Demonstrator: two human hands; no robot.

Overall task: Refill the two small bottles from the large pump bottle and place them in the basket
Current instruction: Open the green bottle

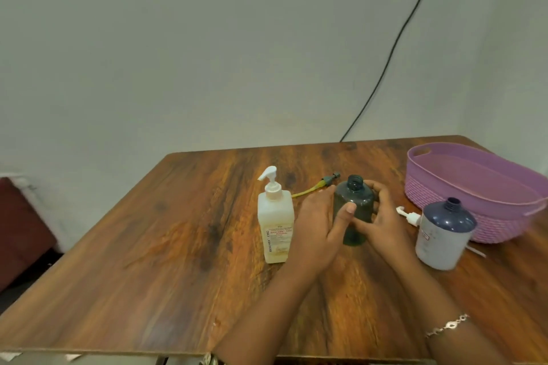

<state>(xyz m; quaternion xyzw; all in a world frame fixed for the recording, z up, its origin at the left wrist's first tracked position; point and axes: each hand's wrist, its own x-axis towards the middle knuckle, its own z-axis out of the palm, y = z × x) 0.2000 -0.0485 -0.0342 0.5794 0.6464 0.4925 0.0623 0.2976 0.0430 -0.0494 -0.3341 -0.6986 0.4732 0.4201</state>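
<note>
The left hand (321, 224) and right hand (384, 224) are clasping the upright, uncapped dark-green plastic bottle (354, 201); the cream rectangular pump bottle (274, 225) is standing at nine o'clock (left hand nearer).

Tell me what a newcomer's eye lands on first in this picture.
Both hands, left hand and right hand, hold an uncapped dark green bottle upright at the middle of the table. Just left of it stands the cream pump bottle; at the far right sits a purple basket, with an open blue-topped bottle in front of it.
</note>
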